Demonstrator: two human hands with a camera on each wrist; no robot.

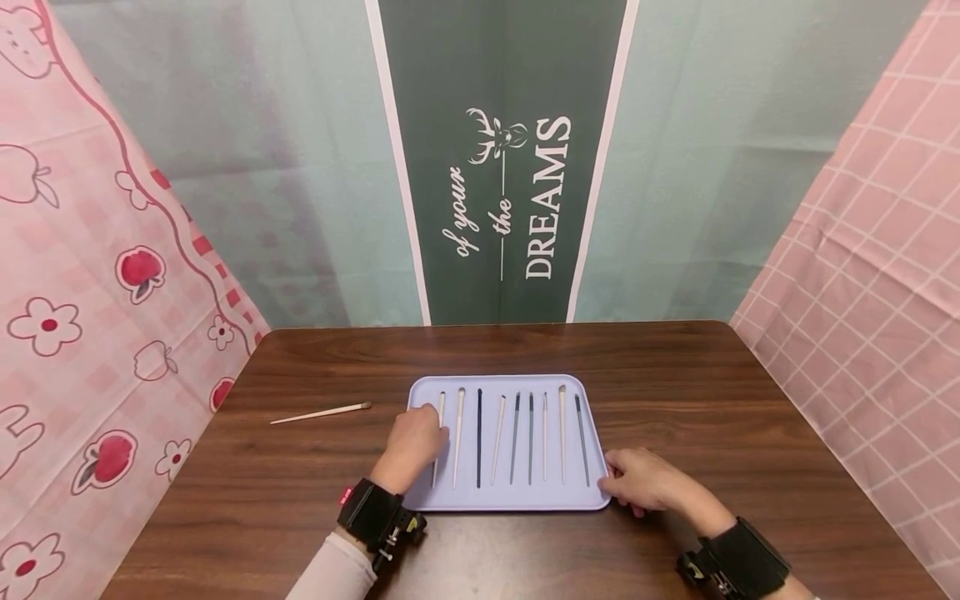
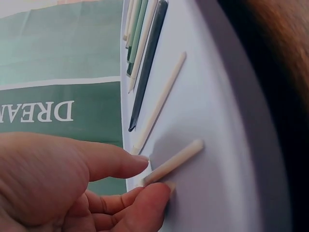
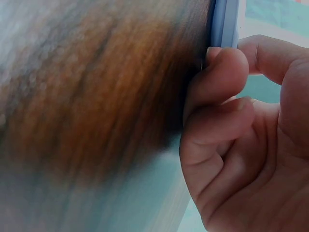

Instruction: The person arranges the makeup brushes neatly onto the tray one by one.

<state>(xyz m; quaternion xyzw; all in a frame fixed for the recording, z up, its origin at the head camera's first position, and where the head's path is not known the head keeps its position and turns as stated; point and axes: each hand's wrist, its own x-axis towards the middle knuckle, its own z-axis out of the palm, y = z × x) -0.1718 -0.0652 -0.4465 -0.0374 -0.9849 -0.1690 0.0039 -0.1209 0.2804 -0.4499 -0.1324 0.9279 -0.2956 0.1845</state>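
Note:
A lilac tray [image 1: 506, 500] holds a row of several thin makeup brushes, with pale, grey-green and dark handles. My left hand [image 1: 415, 437] is over the tray's left side, at the leftmost pale-handled makeup brush [image 2: 178, 158]. In the left wrist view, thumb and forefinger stand apart on either side of that brush's far end, which the fingers partly hide. With my right hand [image 1: 643, 479] I grip the tray's right edge near the front corner, fingers curled at the rim [image 3: 226, 24].
Another pale-handled brush [image 1: 321, 413] lies on the brown wooden table [image 1: 675, 375], left of the tray. Behind the table hangs a green cloth [image 1: 502, 292] with white lettering. Pink patterned cloths [image 1: 862, 250] hang along both sides.

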